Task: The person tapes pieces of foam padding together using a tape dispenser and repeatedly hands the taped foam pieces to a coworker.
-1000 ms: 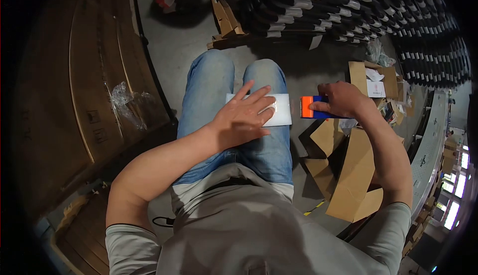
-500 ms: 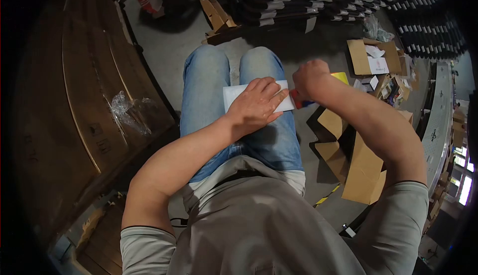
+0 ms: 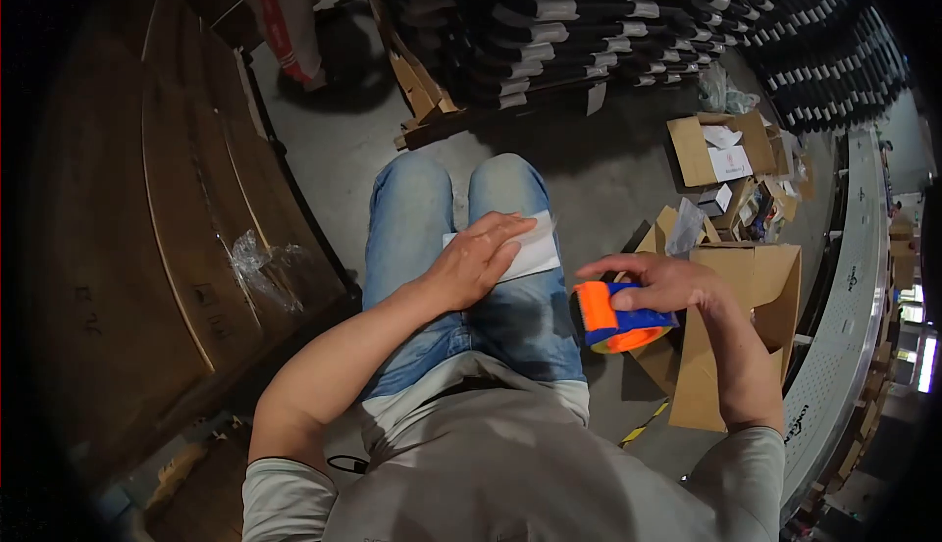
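A flat white packet lies across my thighs, partly covered by my left hand. That hand holds it against the jeans, fingers close together over its top and the thumb nearer me. Off to the right of my knee, my right hand is wrapped round a blue and orange tape dispenser. The dispenser hangs in the air, apart from the packet, with its orange part toward my lap. My right index finger sticks out over its top.
An open cardboard box stands right of my legs, another with papers farther off. Large brown cartons with crumpled plastic film rise at left. Stacked black parts fill the back; a metal conveyor edge runs along the right.
My right hand has moved toward me and slightly right, turning so the tape dispenser shows fully. My left hand stays on the packet, its fingers drawn closer together. The view has tilted up.
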`<state>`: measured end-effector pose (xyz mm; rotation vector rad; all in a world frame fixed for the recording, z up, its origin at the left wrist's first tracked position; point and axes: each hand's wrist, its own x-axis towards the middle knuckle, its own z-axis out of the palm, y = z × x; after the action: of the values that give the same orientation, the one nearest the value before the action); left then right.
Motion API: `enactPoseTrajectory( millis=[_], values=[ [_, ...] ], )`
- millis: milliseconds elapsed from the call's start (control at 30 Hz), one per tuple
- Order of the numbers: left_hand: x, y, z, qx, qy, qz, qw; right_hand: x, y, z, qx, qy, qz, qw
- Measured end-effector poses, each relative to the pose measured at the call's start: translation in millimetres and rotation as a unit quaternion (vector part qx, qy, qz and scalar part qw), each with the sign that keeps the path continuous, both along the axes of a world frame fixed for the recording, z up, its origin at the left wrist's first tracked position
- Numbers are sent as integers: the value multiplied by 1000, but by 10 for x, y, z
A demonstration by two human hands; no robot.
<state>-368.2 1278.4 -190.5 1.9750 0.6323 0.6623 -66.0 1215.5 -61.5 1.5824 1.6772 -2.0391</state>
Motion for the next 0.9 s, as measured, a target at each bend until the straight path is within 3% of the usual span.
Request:
enactPoseTrajectory(
  millis=[67, 133, 200, 267, 300, 367, 600, 667, 700, 767, 900],
  values=[
    [43, 54, 123, -70, 11, 28, 997, -304, 58, 18, 25, 55, -2, 998],
    [53, 98, 45, -60, 20, 43, 997, -581, 142, 63, 37, 0, 60, 998],
    [27, 147, 28, -48, 31, 64, 996, -647, 179, -224, 66, 30, 59, 996],
    [-15, 169, 49, -191, 42, 102, 975, -693, 235, -359, 76, 64, 54, 994],
    [-33, 169, 28, -184, 46, 108, 976, -717, 264, -385, 83, 70, 58, 992],
    [-50, 185, 45, -113, 6, 179, 977, -761, 283, -439, 76, -69, 48, 994],
    [-229, 602, 293, -118, 32, 260, 958, -682, 263, -538, 96, -41, 75, 992],
    [-320, 850, 231, -255, -93, 288, 919, -666, 265, -517, 92, -42, 74, 992],
    [-366, 938, 315, -243, -89, 291, 921, -660, 253, -531, 91, -39, 71, 993],
    [-459, 1084, 466, -362, -140, 313, 867, -640, 247, -560, 99, -26, 64, 993],
    [-702, 1435, 389, -367, -163, 337, 852, -604, 255, -614, 74, 11, 41, 996]
  ],
)
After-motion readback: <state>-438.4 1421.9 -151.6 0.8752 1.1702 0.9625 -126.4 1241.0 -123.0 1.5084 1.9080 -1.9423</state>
